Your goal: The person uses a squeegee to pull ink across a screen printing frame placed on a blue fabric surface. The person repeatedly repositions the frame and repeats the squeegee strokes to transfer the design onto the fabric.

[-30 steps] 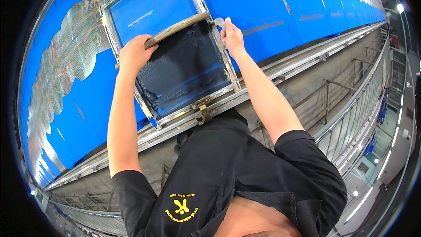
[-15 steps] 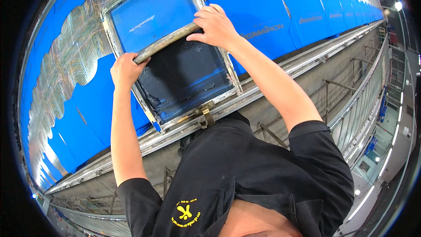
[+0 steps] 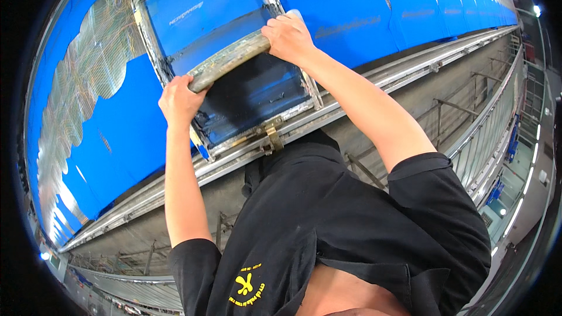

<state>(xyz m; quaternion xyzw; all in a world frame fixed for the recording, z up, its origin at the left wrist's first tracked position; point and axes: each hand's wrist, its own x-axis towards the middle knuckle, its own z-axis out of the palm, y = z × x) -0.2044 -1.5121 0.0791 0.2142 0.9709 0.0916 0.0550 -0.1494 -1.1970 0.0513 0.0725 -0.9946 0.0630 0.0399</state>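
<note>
A printing screen with a worn, ink-stained frame (image 3: pixel 153 52) lies over blue fabric pieces (image 3: pixel 345 14). Across its mesh stretches a long squeegee (image 3: pixel 229 60), tilted so its stained handle faces up. My left hand (image 3: pixel 177 100) is closed round the squeegee's left end, while my right hand (image 3: pixel 288 36) grips the right end. Dark ink (image 3: pixel 257 90) coats the mesh on my side of the squeegee, and a thinner dark band shows beyond it. Blue shows through the far part of the mesh. The blade's edge is hidden under the handle.
A metal rail (image 3: pixel 380 81) runs along the table's near edge, close to my body. A metal clamp (image 3: pixel 273 136) at the frame's near side meets this rail. Shiny, wavy-edged patterned strips (image 3: pixel 88 93) lie beside the fabric. Railings (image 3: pixel 486 140) stand at the right.
Both hands have drawn the squeegee toward me over the mesh and tipped it more. A dark band now shows on its far side. The whole view has shifted slightly.
</note>
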